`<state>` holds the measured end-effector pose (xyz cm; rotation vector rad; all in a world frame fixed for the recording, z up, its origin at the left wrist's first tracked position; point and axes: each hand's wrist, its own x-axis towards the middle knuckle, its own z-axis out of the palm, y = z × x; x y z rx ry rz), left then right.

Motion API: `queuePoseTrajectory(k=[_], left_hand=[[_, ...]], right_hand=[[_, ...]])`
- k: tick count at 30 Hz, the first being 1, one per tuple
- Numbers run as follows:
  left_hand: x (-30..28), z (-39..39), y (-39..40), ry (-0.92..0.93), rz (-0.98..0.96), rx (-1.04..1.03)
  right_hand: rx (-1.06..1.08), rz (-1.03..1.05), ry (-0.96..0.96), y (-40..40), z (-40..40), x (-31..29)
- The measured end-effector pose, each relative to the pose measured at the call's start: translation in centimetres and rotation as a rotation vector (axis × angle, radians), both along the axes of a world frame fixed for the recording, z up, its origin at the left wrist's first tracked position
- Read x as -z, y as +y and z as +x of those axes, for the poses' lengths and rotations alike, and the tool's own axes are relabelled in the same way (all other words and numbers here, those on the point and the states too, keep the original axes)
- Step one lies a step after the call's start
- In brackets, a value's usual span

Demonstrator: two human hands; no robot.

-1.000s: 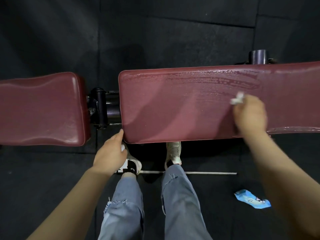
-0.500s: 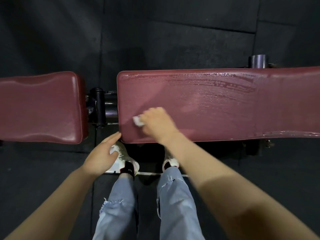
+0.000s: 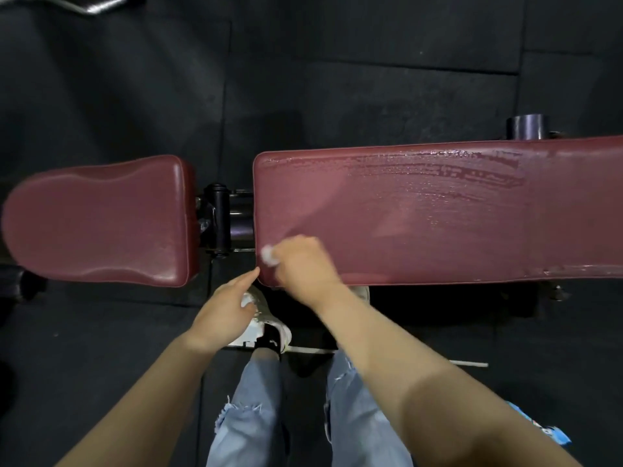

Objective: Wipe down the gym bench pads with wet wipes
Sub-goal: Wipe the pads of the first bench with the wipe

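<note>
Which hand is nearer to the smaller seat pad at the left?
Left. The left hand hovers just right of the seat pad; the right hand holds the wipe on the long pad.

Right hand [image 3: 305, 264], wipe [image 3: 269, 256] now at pad corner

Black rubber floor [image 3: 371, 62] under maroon bench [image 3: 438, 224], blue packet [image 3: 546, 433]

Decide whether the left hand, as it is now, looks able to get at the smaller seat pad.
Probably yes. The left hand is open, holds nothing and hovers by the gap between the pads; nothing lies between it and the seat pad.
</note>
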<state>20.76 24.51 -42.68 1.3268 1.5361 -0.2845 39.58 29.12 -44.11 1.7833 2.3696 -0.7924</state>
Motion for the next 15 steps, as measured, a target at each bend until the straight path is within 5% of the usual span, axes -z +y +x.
queuePoseTrajectory(k=[2,4,8,11,15], left_hand=[[0.1,0.2,-0.1,0.010,0.029,0.004],[-0.2,0.9,-0.6,0.047,0.023,-0.042],[0.0,2.0,-2.5,0.020,0.052,-0.115],[0.1,2.5,-3.3,0.017,0.046,-0.178],[0.3,2.7,-4.0,-0.036,0.029,-0.316]], right_hand=[[-0.252,0.094,0.081,0.4,-1.3,0.0],[-0.200,0.203,0.082,1.4,3.1,-0.4],[0.245,0.120,-0.302,-0.6,19.2,-1.3],[0.773,0.071,-0.358,-6.0,29.6,-3.1],[0.955,0.172,-0.274,-7.1,25.7,-0.8]])
